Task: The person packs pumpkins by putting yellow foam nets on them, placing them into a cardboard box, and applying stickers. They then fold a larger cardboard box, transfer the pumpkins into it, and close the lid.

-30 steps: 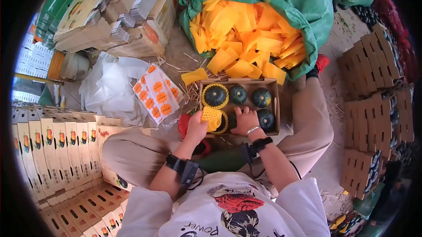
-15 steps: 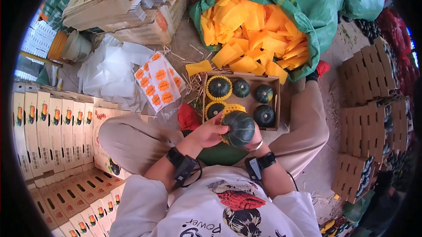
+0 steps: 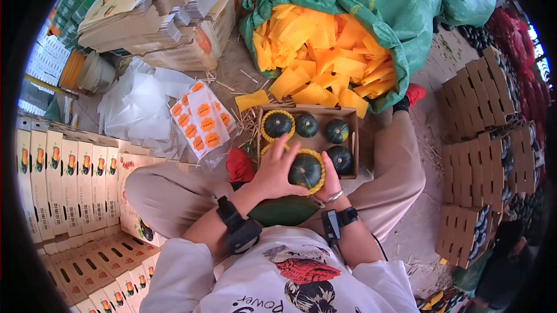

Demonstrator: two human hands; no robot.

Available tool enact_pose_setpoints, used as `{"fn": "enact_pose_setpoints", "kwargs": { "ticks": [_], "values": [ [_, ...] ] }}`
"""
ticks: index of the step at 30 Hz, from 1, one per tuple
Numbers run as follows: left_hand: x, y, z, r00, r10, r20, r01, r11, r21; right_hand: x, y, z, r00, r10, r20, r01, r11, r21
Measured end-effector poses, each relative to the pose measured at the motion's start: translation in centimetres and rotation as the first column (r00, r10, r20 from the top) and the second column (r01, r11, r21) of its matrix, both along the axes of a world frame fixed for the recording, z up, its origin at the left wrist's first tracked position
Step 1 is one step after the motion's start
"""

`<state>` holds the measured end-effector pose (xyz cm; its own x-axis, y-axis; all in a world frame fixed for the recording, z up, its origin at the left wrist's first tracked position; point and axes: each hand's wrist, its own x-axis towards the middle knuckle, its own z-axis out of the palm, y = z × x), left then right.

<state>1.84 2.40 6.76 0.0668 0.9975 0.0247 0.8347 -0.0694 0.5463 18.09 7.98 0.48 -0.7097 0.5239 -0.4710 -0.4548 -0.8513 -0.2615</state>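
A dark green pumpkin sits in a yellow foam net sleeve between my two hands, above the near side of an open carton. My left hand holds it from the left, fingers spread and thumb at its lower edge. Against the right side presses my right hand, fingers partly hidden behind the pumpkin. In the carton, a netted pumpkin lies at the far left, and several bare ones, such as this small pumpkin, lie to the right. My left hand largely covers another yellow net.
Beyond the carton, a green sack spills yellow foam nets. Orange sticker sheets and white plastic sheets lie left. Printed cartons line the left; filled cartons are stacked right. My legs flank the open carton.
The pumpkin now sits with the yellow net around its sides; before, the net showed mostly behind it. My left hand has opened wider and shifted up along its side.
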Motion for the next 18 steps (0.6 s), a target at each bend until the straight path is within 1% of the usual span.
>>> {"fn": "enact_pose_setpoints", "kwargs": {
  "ticks": [1, 2, 4, 5, 8, 9, 10, 11, 12, 13, 14, 15, 16, 17, 18],
  "values": [
    [0.4, 1.2, -0.4, 0.971, -0.19, 0.148, 0.198, 0.979, -0.046, 0.1, 0.5, 0.1, 0.998, 0.024, 0.06, -0.023, 1.0, -0.004],
    [1.6, 1.7, -0.3, 0.964, -0.253, 0.076, 0.263, 0.947, -0.184, 0.2, 0.8, 0.3, 0.991, 0.011, 0.133, -0.017, 0.999, 0.045],
    [1.6, 4.4, -3.2, 0.912, -0.225, 0.344, 0.293, 0.943, -0.159, 1.7, 1.8, -1.9, 0.984, -0.032, 0.175, 0.0, 0.984, 0.178],
    [1.9, 5.4, -4.6, 0.898, -0.185, 0.399, 0.239, 0.967, -0.091, 2.2, 2.5, -1.7, 0.974, -0.058, 0.219, -0.01, 0.955, 0.297],
    [1.9, 7.0, -7.3, 0.758, -0.033, 0.652, 0.159, 0.978, -0.136, 3.6, 3.0, 2.4, 0.945, -0.037, 0.325, -0.062, 0.956, 0.288],
    [2.1, 6.7, -6.5, 0.747, 0.027, 0.664, 0.078, 0.989, -0.127, 4.0, 3.1, 3.2, 0.947, -0.005, 0.322, -0.087, 0.959, 0.27],
    [2.4, 6.3, -5.2, 0.848, -0.019, 0.53, 0.068, 0.995, -0.073, 3.8, 2.9, 2.6, 0.935, -0.054, 0.35, -0.095, 0.914, 0.395],
    [2.8, 5.7, -3.7, 0.923, -0.051, 0.382, 0.061, 0.998, -0.014, 3.3, 2.5, 1.4, 0.921, -0.098, 0.377, -0.118, 0.852, 0.51],
    [3.0, 5.2, -3.1, 0.973, -0.068, 0.222, 0.058, 0.997, 0.05, 2.8, 2.3, 0.0, 0.907, -0.139, 0.398, -0.152, 0.773, 0.616],
    [2.6, 4.8, -3.4, 0.965, -0.098, 0.243, 0.07, 0.99, 0.12, 2.1, 2.1, -1.1, 0.848, -0.255, 0.464, -0.107, 0.777, 0.621],
    [1.7, 4.9, -3.9, 0.869, 0.072, 0.489, -0.04, 0.996, -0.075, 2.4, 2.3, -1.7, 0.888, -0.214, 0.406, -0.059, 0.825, 0.563],
    [0.6, 5.1, -4.6, 0.699, 0.273, 0.661, -0.099, 0.952, -0.289, 2.5, 2.8, -0.9, 0.924, -0.176, 0.341, -0.019, 0.867, 0.498],
    [-0.4, 5.1, -4.5, 0.472, 0.48, 0.74, -0.096, 0.862, -0.498, 2.5, 3.1, 0.0, 0.952, -0.141, 0.27, 0.014, 0.906, 0.423],
    [-1.1, 4.9, -4.3, 0.451, 0.454, 0.769, 0.039, 0.851, -0.525, 2.3, 3.1, 1.1, 0.954, -0.118, 0.277, -0.004, 0.914, 0.405],
    [-0.9, 4.4, -4.2, 0.335, 0.482, 0.81, 0.117, 0.831, -0.543, 2.2, 2.8, 0.5, 0.944, -0.104, 0.312, -0.046, 0.897, 0.439]
  ]
}}
